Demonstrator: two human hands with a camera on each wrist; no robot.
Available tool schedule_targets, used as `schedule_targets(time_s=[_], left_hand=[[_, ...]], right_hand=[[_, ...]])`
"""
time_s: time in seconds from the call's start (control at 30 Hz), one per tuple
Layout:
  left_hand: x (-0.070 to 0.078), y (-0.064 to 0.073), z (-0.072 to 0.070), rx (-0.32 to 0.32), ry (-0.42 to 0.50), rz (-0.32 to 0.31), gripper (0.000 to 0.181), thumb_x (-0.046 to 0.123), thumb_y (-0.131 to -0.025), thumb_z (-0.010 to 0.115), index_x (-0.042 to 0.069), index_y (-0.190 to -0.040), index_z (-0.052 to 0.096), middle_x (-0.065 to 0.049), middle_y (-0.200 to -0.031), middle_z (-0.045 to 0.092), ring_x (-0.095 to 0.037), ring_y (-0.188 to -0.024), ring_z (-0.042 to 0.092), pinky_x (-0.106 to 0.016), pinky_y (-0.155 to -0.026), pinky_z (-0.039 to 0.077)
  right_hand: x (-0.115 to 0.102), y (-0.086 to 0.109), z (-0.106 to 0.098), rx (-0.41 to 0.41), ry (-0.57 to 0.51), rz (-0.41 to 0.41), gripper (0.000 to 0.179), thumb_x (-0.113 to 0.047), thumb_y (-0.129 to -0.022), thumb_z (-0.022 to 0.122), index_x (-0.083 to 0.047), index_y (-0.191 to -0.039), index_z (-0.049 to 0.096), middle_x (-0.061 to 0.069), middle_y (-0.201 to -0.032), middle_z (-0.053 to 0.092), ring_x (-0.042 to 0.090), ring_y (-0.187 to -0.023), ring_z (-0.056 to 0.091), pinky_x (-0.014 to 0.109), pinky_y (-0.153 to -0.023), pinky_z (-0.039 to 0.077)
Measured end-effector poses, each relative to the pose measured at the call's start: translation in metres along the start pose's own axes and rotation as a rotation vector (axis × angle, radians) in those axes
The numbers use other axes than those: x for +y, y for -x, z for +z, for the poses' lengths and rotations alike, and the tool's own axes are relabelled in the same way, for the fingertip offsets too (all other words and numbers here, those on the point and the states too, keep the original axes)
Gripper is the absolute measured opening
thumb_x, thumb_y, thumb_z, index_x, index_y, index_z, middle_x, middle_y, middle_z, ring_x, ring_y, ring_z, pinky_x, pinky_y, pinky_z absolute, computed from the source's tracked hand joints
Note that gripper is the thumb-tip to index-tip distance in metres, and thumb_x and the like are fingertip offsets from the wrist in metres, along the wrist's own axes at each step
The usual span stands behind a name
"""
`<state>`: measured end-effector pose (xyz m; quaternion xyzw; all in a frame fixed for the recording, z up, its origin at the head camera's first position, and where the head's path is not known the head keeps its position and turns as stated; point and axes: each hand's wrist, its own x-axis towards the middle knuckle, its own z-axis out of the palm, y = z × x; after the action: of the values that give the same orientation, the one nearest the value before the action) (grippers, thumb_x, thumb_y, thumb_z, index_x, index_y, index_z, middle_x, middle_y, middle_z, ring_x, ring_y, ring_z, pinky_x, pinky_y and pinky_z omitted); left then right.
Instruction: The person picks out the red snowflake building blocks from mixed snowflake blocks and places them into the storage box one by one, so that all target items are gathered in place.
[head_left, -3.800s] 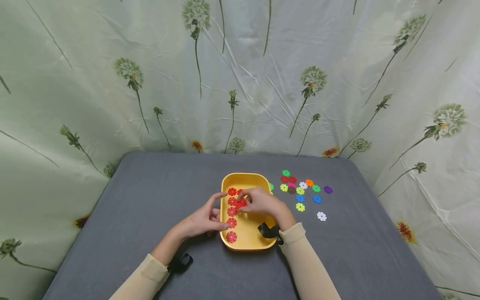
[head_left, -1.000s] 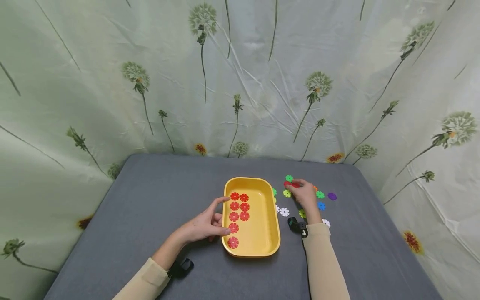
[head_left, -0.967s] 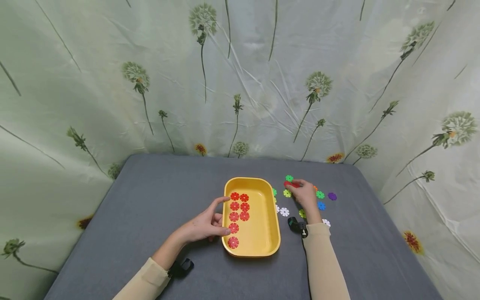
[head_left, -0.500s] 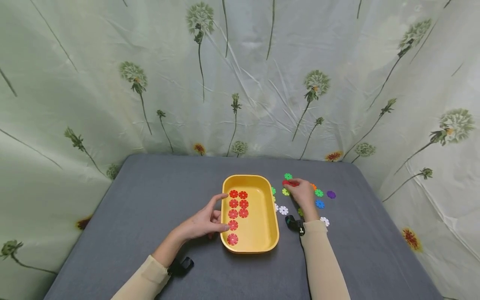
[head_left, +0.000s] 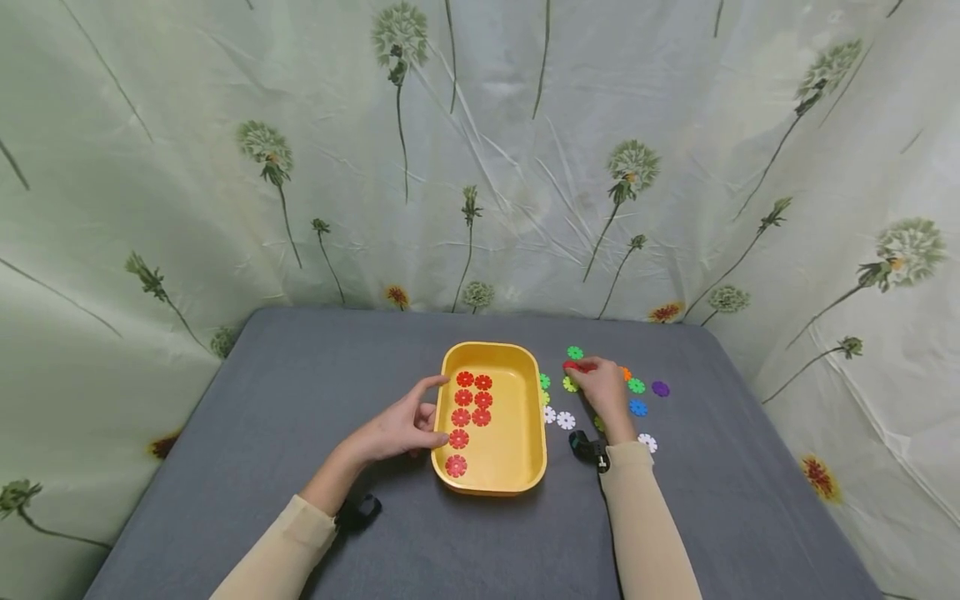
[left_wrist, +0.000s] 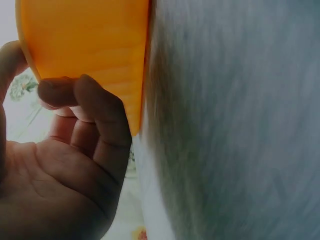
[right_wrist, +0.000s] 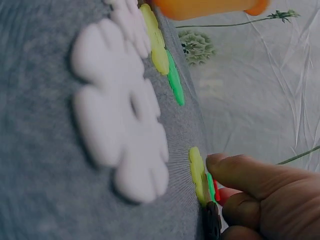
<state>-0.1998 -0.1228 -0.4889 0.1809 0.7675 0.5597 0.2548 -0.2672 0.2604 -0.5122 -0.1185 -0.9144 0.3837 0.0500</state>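
In the head view, a yellow plastic tray [head_left: 517, 475] holds several red flower-shaped discs [head_left: 461, 417] in two columns along its left side. My left hand [head_left: 393, 425] grips the tray's left wall, thumb and index finger at the rim. The left wrist view shows other fingers curled against the outside of the tray wall [left_wrist: 90, 40]. My right hand [head_left: 606, 390] is over the loose discs right of the tray, its fingertips pinching a red flower-shaped disc [head_left: 572, 365]. In the right wrist view only a sliver of the red disc [right_wrist: 216, 191] shows by the fingertips.
Loose flower-shaped discs lie around my right hand: a green one [head_left: 575, 352], a purple one [head_left: 660, 389], a blue one [head_left: 638, 407], white ones [head_left: 566, 421] and others. They lie on a grey cloth-covered table [head_left: 337, 367]. A floral curtain [head_left: 525, 167] hangs behind.
My right hand has left the tray for the loose discs on the right, and there it now pinches a red disc. Lately the tray has shifted slightly left and away with my left hand.
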Motion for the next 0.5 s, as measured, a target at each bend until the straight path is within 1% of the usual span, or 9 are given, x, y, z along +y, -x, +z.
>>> schedule_targets(time_s=[0.1,0.2,0.3,0.37,0.43,0.5], left_hand=[[0.002,-0.003,-0.002,0.024,0.000,0.009,0.093,0.011,-0.093,0.075,0.015,-0.166,0.018,-0.002,-0.084,0.058,-0.015,-0.065,0.053,-0.030,-0.058,0.048],[0.004,-0.005,-0.001,0.050,-0.003,0.005,0.092,0.010,-0.093,0.075,0.014,-0.167,0.020,-0.001,-0.079,0.057,-0.015,-0.061,0.053,-0.031,-0.057,0.048],[0.005,-0.007,-0.001,0.073,0.014,-0.009,0.092,0.013,-0.093,0.077,0.014,-0.167,0.022,-0.002,-0.073,0.059,-0.016,-0.057,0.056,-0.032,-0.056,0.050],[0.005,-0.008,0.000,0.082,0.034,-0.013,0.092,0.014,-0.094,0.078,0.014,-0.167,0.022,-0.002,-0.071,0.061,-0.017,-0.056,0.059,-0.032,-0.057,0.051],[0.005,-0.009,0.000,0.087,0.054,-0.015,0.093,0.015,-0.094,0.079,0.014,-0.167,0.022,-0.003,-0.071,0.063,-0.017,-0.056,0.061,-0.032,-0.057,0.052],[0.005,-0.011,0.001,0.094,0.070,-0.017,0.093,0.015,-0.094,0.079,0.015,-0.167,0.022,-0.003,-0.071,0.064,-0.018,-0.057,0.063,-0.033,-0.058,0.053]], right_hand=[[0.003,0.000,0.000,0.002,-0.033,0.010,0.044,-0.034,-0.096,0.076,0.000,-0.124,0.075,0.023,-0.123,0.073,0.036,-0.107,0.067,0.051,-0.093,0.056],[0.004,-0.001,0.000,0.000,-0.058,0.028,0.046,-0.035,-0.097,0.076,0.001,-0.127,0.073,0.023,-0.126,0.072,0.036,-0.109,0.065,0.051,-0.096,0.056],[0.004,-0.002,-0.001,-0.007,-0.072,0.045,0.049,-0.036,-0.098,0.075,0.001,-0.130,0.071,0.024,-0.131,0.069,0.037,-0.113,0.064,0.052,-0.099,0.055],[0.003,-0.002,-0.001,-0.010,-0.078,0.053,0.050,-0.037,-0.098,0.075,0.001,-0.131,0.070,0.025,-0.133,0.068,0.036,-0.113,0.063,0.051,-0.099,0.055],[0.001,-0.002,-0.002,-0.011,-0.085,0.059,0.050,-0.037,-0.098,0.075,-0.001,-0.131,0.071,0.024,-0.132,0.069,0.032,-0.104,0.063,0.044,-0.089,0.057],[-0.002,-0.001,-0.003,-0.007,-0.099,0.060,0.048,-0.037,-0.097,0.075,-0.002,-0.131,0.071,0.021,-0.125,0.071,0.027,-0.090,0.061,0.036,-0.076,0.055]])
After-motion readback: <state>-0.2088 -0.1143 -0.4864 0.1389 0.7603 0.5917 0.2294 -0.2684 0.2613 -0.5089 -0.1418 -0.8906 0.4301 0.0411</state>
